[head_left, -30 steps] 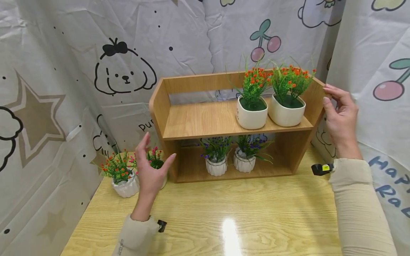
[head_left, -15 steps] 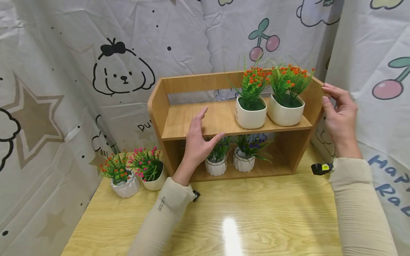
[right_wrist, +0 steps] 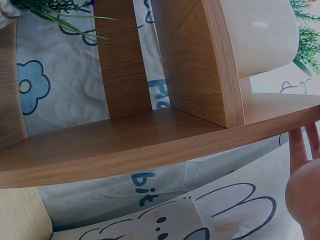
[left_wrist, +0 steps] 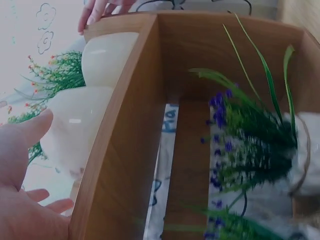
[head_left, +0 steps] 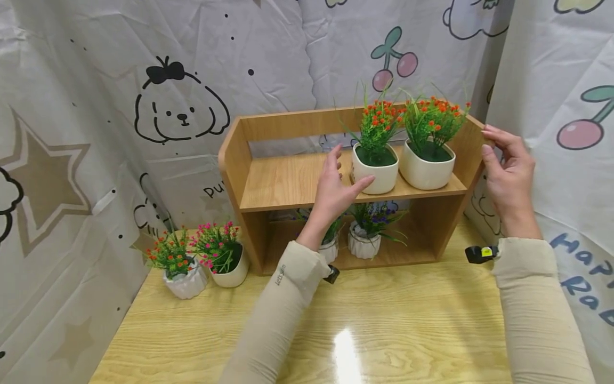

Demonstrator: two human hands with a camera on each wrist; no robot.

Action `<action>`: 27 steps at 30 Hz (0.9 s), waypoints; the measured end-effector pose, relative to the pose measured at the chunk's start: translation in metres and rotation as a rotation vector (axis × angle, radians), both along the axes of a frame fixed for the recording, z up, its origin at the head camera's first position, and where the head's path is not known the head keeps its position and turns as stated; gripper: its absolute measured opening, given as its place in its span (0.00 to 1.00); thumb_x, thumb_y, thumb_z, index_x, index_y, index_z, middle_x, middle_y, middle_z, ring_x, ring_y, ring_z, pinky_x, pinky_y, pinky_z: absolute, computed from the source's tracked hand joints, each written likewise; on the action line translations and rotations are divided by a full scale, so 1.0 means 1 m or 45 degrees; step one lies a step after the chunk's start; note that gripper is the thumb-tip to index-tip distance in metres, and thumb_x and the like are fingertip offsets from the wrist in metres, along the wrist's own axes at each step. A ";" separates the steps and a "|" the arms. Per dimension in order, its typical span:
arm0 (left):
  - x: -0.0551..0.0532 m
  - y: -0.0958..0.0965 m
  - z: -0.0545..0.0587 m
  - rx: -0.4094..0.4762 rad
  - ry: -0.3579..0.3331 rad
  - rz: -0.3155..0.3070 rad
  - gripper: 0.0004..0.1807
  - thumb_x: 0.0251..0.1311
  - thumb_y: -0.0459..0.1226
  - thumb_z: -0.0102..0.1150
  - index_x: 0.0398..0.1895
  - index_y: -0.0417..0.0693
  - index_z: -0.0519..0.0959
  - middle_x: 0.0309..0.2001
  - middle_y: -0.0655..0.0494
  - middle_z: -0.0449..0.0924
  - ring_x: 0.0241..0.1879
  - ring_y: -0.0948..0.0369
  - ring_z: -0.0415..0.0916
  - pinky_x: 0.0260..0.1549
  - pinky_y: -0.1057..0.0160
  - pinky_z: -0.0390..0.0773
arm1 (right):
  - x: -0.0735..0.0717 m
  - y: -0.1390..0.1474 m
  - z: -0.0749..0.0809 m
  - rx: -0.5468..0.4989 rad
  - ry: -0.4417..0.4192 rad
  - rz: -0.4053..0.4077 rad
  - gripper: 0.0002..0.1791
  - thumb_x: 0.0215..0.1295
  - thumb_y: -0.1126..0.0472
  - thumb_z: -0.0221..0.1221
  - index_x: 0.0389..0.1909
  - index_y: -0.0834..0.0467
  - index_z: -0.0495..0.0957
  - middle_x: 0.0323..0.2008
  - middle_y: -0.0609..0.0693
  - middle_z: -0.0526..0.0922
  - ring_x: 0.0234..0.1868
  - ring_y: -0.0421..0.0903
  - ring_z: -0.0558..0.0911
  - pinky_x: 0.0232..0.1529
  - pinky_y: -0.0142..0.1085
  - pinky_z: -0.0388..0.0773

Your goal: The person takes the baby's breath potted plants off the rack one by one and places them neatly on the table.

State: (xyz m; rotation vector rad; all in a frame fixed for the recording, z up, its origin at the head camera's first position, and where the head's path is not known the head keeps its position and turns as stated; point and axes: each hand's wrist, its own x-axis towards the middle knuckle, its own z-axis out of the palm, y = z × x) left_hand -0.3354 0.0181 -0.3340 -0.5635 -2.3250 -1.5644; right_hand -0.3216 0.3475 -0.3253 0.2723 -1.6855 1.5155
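My left hand is at the left of a white pot of orange flowers on the shelf's upper board. Its fingers and thumb are spread, the thumb overlapping the pot's lower front; in the left wrist view the thumb lies close beside the pot. A second pot of orange flowers stands just to the right. My right hand touches the outer side of the wooden shelf near its top right edge, fingers extended against the panel. Nothing is held in either hand.
Two ribbed white pots with purple flowers, one the right-hand pot, stand on the lower board, the other partly behind my left wrist. Left of the shelf, a pot of pink flowers and one of orange flowers sit on the table.
My left hand has moved right from beside the pink-flower pot, across the shelf front, to the left pot of orange flowers. My right hand stays at the shelf's side.
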 end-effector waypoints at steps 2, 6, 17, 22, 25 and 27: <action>-0.001 0.005 0.001 -0.006 -0.017 0.011 0.55 0.59 0.48 0.76 0.83 0.52 0.51 0.81 0.50 0.55 0.76 0.46 0.62 0.71 0.47 0.72 | 0.000 -0.001 0.000 0.004 -0.009 -0.004 0.16 0.74 0.72 0.56 0.58 0.62 0.82 0.63 0.49 0.81 0.67 0.46 0.75 0.67 0.27 0.72; -0.001 0.012 0.003 -0.044 -0.006 0.028 0.52 0.59 0.48 0.76 0.82 0.51 0.56 0.79 0.49 0.61 0.73 0.47 0.67 0.68 0.48 0.75 | -0.001 -0.002 0.000 -0.021 0.013 0.017 0.16 0.73 0.73 0.56 0.58 0.63 0.82 0.63 0.50 0.82 0.67 0.47 0.76 0.68 0.27 0.72; -0.001 0.015 -0.002 -0.066 0.062 -0.004 0.41 0.64 0.47 0.72 0.77 0.51 0.65 0.71 0.49 0.70 0.63 0.51 0.76 0.57 0.55 0.84 | -0.001 -0.002 -0.001 -0.019 0.022 0.020 0.16 0.73 0.74 0.56 0.57 0.64 0.82 0.63 0.51 0.82 0.66 0.46 0.76 0.68 0.27 0.72; 0.000 0.015 -0.002 -0.052 0.055 -0.007 0.37 0.64 0.46 0.71 0.74 0.51 0.67 0.72 0.50 0.70 0.66 0.50 0.75 0.58 0.54 0.84 | 0.000 -0.001 -0.001 -0.009 0.006 0.003 0.16 0.73 0.73 0.56 0.58 0.63 0.82 0.63 0.51 0.81 0.67 0.47 0.76 0.68 0.27 0.72; 0.000 0.014 -0.002 -0.042 0.052 -0.002 0.33 0.64 0.46 0.71 0.69 0.52 0.69 0.73 0.52 0.69 0.70 0.48 0.73 0.59 0.53 0.84 | 0.000 -0.001 -0.001 0.003 -0.007 -0.011 0.17 0.74 0.73 0.56 0.59 0.62 0.82 0.64 0.51 0.81 0.67 0.46 0.76 0.68 0.28 0.72; 0.001 0.014 -0.002 -0.041 0.054 0.004 0.30 0.64 0.46 0.71 0.66 0.53 0.70 0.73 0.53 0.70 0.70 0.47 0.73 0.59 0.53 0.84 | 0.000 -0.001 0.000 0.009 -0.014 -0.015 0.17 0.74 0.72 0.56 0.59 0.62 0.82 0.64 0.51 0.81 0.67 0.46 0.76 0.69 0.28 0.72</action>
